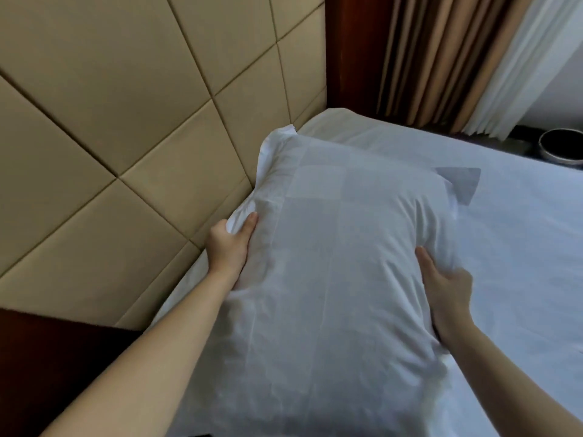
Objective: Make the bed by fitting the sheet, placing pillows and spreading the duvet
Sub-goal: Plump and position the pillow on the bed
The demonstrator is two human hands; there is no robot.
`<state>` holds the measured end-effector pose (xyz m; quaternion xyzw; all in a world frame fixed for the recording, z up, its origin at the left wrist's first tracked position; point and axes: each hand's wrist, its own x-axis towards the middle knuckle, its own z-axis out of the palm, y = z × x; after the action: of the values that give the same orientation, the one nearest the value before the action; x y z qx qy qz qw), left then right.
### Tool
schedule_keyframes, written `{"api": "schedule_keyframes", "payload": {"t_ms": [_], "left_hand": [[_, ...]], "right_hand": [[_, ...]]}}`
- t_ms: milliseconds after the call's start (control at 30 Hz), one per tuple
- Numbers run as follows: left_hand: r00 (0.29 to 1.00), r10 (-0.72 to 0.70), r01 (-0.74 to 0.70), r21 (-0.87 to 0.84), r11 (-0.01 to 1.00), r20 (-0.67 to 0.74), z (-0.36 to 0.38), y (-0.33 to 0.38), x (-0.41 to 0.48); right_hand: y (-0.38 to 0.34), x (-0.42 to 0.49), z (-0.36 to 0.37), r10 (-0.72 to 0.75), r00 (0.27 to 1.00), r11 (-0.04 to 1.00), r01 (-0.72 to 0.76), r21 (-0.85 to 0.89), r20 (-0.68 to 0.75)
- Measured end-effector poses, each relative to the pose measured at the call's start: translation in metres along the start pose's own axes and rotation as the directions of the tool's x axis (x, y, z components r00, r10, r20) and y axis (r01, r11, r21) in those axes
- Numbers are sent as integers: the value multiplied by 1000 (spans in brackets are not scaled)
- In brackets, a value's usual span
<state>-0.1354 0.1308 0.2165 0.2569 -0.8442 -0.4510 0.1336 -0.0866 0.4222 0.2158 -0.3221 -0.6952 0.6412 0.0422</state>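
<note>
The left hand (228, 244) grips the left edge of a white pillow (340, 263), thumb lying along the top of the case and the fingers curled under a bunch of the fabric. The right hand (448, 288) holds the opposite edge, thumb pressed into the top and the fingers wrapped round the side out of sight. The hands are well apart, with the width of the pillow between them, and both forearms are bare.

The pillow stretches from below the hands to well beyond them. Its case is creased, and the loose border stands up past the left hand. Whether its underside rests fully on the bed cannot be told.

Under the pillow and out to the right of the right hand lies a white sheet (520, 247), smooth and flat over the mattress, running to the far corner of the bed beyond both hands. A grey patch (460, 184) shows at the pillow's far right corner; what it is cannot be told.

Just left of the left hand rises a padded tan headboard (126, 121), stitched into large squares, and the pillow's border touches it. Below the left forearm is a dark wooden surface (47, 357). Beyond the hands a dark wooden post (350, 48) ends the headboard. To the right of it hang brown curtains (426, 58) and then a white curtain (520, 58). Past the right hand, at the far side of the bed, stands a round metal container (561, 146) on a dark floor.
</note>
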Motion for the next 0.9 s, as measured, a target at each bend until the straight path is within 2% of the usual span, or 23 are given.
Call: {"api": "schedule_keyframes", "payload": {"t_ms": [233,300,400,467,533,633,733,900], "left_hand": [[985,172,-173,153,973,19,58,24,190],[988,125,-145,258,955,95,76,24,232],[951,-41,-70,341,938,306,102,-3,270],[887,-126,-143,522,841,445,120,-38,262],[826,-210,-164,580,798,522,135,-83,232],[851,-192,-142,567,811,489,143,-132,190],[840,-119,-257,581,772,530,141,-156,164],[856,-108,-240,572,784,506,147,-185,150]], "right_hand": [[-25,113,128,-88,996,996,88,-12,-30],[-14,148,156,-68,997,996,70,-60,42],[22,186,188,77,973,988,-45,-150,218],[56,193,203,218,942,952,-148,-268,254],[87,185,215,289,925,926,-205,-318,247],[118,167,228,334,910,920,-256,-298,248],[142,160,231,381,896,913,-326,-244,229],[169,151,223,379,856,920,-307,-243,352]]}}
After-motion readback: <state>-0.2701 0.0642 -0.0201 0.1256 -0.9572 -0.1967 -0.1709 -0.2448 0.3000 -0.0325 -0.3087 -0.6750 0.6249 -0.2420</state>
